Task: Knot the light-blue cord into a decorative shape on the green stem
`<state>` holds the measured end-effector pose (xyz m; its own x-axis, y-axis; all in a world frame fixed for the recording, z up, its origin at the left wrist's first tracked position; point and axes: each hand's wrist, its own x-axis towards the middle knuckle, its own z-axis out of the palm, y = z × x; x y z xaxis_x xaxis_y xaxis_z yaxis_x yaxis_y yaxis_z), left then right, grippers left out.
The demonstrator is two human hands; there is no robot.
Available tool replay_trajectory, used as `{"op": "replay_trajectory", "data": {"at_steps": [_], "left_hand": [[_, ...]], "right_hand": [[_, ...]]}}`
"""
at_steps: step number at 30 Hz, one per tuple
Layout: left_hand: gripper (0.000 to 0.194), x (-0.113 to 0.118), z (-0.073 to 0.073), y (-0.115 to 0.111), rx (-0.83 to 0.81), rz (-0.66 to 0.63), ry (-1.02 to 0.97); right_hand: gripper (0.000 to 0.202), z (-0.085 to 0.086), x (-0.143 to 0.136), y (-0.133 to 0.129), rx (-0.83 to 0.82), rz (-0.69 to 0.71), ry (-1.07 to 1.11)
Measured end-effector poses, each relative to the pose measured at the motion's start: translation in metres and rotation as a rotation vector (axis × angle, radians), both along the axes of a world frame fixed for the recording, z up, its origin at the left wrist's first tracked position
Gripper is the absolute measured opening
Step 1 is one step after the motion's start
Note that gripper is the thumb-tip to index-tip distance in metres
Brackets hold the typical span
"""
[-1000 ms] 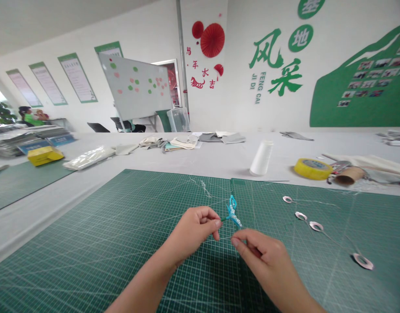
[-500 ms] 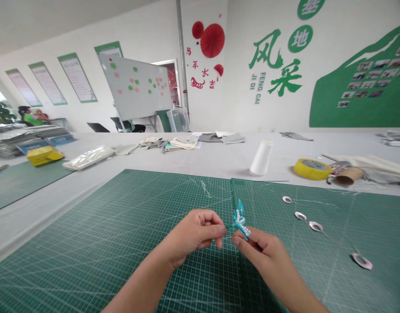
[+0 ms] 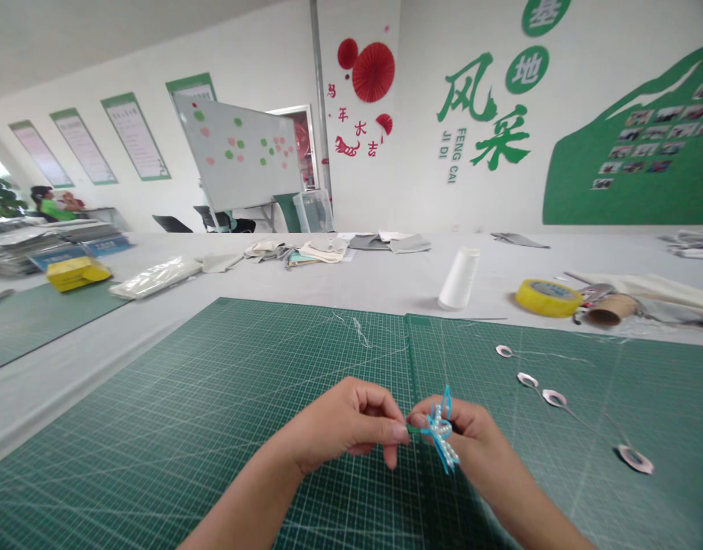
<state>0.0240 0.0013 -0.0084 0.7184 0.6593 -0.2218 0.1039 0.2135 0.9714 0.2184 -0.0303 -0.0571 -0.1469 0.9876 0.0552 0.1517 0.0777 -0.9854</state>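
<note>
Over the green cutting mat (image 3: 173,428), a blue beaded ornament (image 3: 442,437) with looped petals and rows of pearl-like white beads is held in the air. A short dark green stem sticks out of its left side. My left hand (image 3: 351,428) is closed, pinching the stem's end between thumb and fingertips. Right beside it, my right hand (image 3: 471,435) is closed round the ornament, its thumb and forefinger meeting where stem and petals join. The ornament covers some of the right fingers, so their exact contact cannot be made out.
Several pale rings (image 3: 555,398) with trailing threads lie on the mat at right. Behind stand a white thread cone (image 3: 459,279), yellow tape (image 3: 549,298) and a cardboard tube (image 3: 612,309). Loose thread (image 3: 360,332), fabric scraps (image 3: 322,250) and a yellow packet (image 3: 77,273) lie farther off.
The ornament has moved down and slightly right, turning its beaded face more toward me. My right fingers have shifted from its lower petal to near the stem; my left hand has sunk slightly.
</note>
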Motion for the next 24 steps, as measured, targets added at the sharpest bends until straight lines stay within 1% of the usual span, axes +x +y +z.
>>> {"op": "replay_trajectory", "data": {"at_steps": [2,4,7,10,12,14,16,19,24], "left_hand": [[0.013,0.000,0.001,-0.001,-0.003,-0.025,0.023],[0.012,-0.001,0.001,-0.002,-0.003,-0.065,0.054],[0.011,-0.002,0.001,-0.004,0.002,-0.140,0.103],[0.009,-0.002,0.000,-0.005,0.041,-0.197,0.144],[0.008,-0.002,-0.001,-0.005,0.072,-0.218,0.170],[0.007,-0.002,-0.002,-0.005,0.088,-0.235,0.189],[0.007,-0.002,-0.003,-0.005,0.102,-0.242,0.205],[0.008,-0.001,-0.005,-0.006,0.129,-0.230,0.237],[0.009,0.001,-0.009,-0.007,0.159,-0.212,0.298]], "right_hand": [[0.023,0.005,-0.001,-0.001,-0.039,-0.001,0.023],[0.025,0.007,-0.001,0.000,-0.064,0.037,0.023],[0.027,0.002,0.002,0.002,-0.067,0.127,0.008],[0.029,-0.005,0.006,0.004,-0.064,0.185,-0.007],[0.030,-0.005,0.008,0.004,-0.086,0.228,-0.004],[0.030,0.000,0.008,0.002,-0.120,0.259,0.013],[0.028,0.007,0.008,0.000,-0.131,0.261,0.025],[0.027,0.015,0.007,-0.003,-0.094,0.232,-0.007],[0.024,0.018,0.005,-0.007,-0.044,0.226,-0.150]]}}
